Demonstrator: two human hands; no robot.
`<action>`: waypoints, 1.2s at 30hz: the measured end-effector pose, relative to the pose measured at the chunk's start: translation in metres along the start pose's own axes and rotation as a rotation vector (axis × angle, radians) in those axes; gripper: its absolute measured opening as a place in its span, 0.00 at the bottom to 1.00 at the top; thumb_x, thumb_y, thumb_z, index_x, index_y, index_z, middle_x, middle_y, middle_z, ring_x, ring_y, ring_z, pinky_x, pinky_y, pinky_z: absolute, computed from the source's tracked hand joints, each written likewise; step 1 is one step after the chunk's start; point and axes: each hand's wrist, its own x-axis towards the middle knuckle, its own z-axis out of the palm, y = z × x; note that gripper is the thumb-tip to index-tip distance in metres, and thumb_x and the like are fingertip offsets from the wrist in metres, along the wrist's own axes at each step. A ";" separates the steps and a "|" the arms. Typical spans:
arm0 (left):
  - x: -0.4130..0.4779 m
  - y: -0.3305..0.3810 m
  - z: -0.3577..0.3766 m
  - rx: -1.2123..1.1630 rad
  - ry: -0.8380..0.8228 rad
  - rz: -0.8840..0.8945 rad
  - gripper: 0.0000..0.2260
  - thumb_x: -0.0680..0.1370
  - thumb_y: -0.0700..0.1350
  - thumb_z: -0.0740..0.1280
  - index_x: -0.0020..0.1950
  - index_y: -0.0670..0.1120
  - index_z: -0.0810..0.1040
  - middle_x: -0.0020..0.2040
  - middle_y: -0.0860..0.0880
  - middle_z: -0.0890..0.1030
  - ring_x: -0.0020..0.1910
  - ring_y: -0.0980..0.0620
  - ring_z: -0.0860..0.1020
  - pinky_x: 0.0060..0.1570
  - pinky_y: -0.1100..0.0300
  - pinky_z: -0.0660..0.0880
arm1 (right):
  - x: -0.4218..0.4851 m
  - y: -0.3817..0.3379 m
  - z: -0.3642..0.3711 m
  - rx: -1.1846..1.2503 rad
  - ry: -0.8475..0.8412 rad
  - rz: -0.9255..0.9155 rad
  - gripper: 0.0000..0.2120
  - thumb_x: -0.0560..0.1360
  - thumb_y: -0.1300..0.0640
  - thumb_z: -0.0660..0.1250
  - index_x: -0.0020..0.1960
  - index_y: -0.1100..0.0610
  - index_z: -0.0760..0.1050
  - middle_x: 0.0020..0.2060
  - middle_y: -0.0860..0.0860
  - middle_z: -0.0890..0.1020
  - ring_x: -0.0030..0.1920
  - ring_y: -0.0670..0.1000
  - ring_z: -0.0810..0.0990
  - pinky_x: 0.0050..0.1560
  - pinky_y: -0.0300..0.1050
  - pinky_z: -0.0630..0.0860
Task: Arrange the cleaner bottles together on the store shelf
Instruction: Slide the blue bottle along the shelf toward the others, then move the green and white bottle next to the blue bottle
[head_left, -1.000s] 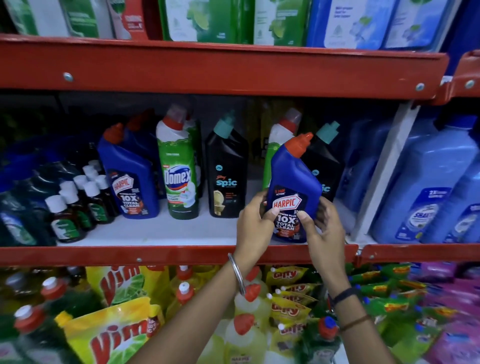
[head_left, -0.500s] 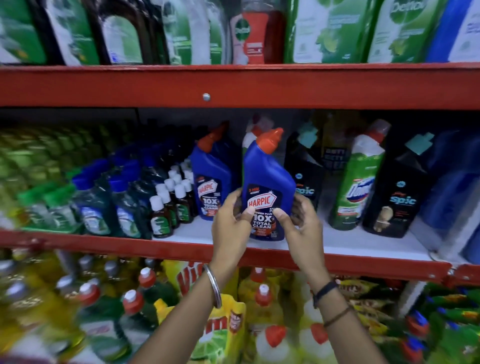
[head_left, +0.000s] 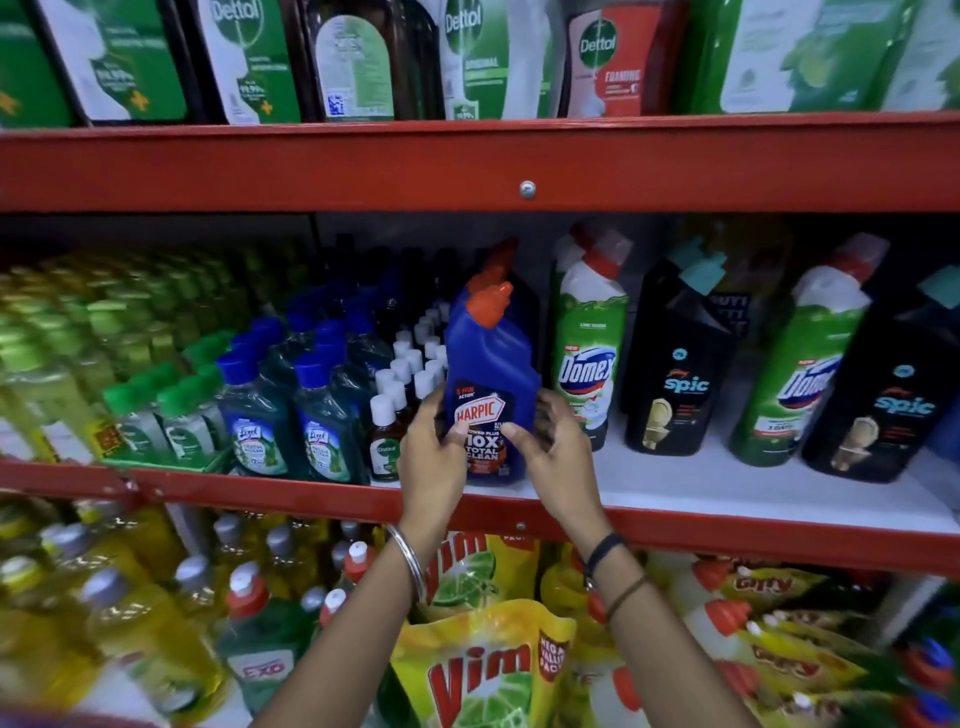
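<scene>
A blue Harpic bottle with an orange cap stands upright at the front of the white middle shelf. My left hand grips its left side and my right hand its right side, fingers over the label. Directly behind it a second blue Harpic bottle shows only its orange cap. To the right stand a green Domex bottle, a black Spic bottle, another Domex bottle and another Spic bottle, with bare shelf between them.
Small white-capped Dettol bottles crowd the held bottle's left, then blue-capped Lizol bottles. A red shelf beam runs overhead with Dettol packs above. Below hang yellow Vim pouches and other bottles.
Both hands carried the Harpic bottle leftward along the shelf, past the Domex and Spic bottles, and it now stands right in front of the other Harpic bottle.
</scene>
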 end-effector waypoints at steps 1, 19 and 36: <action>0.001 -0.003 -0.001 0.004 -0.006 0.003 0.19 0.77 0.37 0.62 0.67 0.50 0.70 0.57 0.48 0.81 0.54 0.48 0.80 0.52 0.42 0.79 | 0.000 0.002 0.002 -0.017 -0.005 0.008 0.23 0.73 0.57 0.69 0.65 0.59 0.68 0.58 0.55 0.80 0.56 0.50 0.80 0.53 0.40 0.80; -0.046 0.044 0.055 -0.133 0.117 0.427 0.13 0.78 0.39 0.61 0.63 0.45 0.72 0.67 0.49 0.68 0.66 0.64 0.67 0.62 0.72 0.65 | -0.022 -0.007 -0.081 0.027 0.180 -0.054 0.12 0.76 0.58 0.65 0.59 0.54 0.72 0.53 0.50 0.82 0.54 0.44 0.80 0.51 0.34 0.76; -0.064 0.087 0.255 -0.231 -0.448 0.077 0.19 0.82 0.44 0.55 0.73 0.49 0.61 0.69 0.52 0.68 0.67 0.57 0.68 0.60 0.67 0.66 | 0.003 0.023 -0.244 -0.132 0.242 0.047 0.23 0.80 0.60 0.56 0.73 0.56 0.57 0.59 0.33 0.67 0.60 0.32 0.69 0.62 0.26 0.63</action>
